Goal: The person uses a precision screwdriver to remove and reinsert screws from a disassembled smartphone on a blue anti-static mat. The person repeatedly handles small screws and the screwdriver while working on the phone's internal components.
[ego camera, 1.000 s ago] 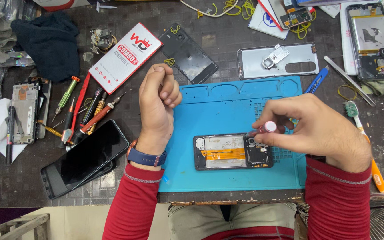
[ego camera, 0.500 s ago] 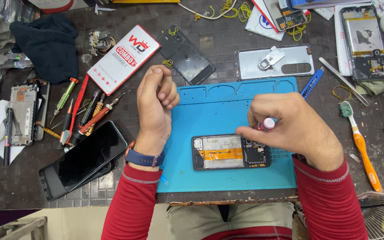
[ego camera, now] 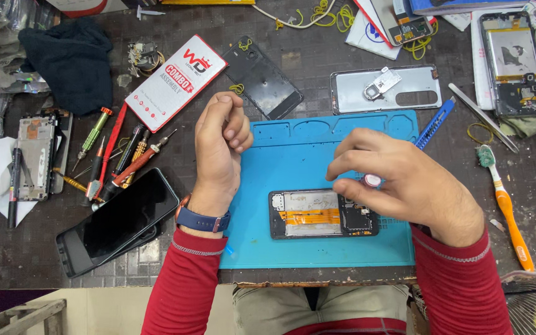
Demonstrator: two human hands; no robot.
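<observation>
The right hand (ego camera: 404, 189) pinches a small tool's pink top (ego camera: 372, 180), fingers tight to steady it over the open phone (ego camera: 324, 214) (mid blue mat (ego camera: 305, 146)). At nine o'clock, the left hand (ego camera: 218, 149) rests curled, empty.

Single head-worn view, looking steeply down onto the workbench from close above, person's lap at the bottom edge. Right hand (ego camera: 404, 186) grips a small tool just right of frame centre; blue mat (ego camera: 293, 155) lies beneath the grip, bench clutter ringing it.
</observation>
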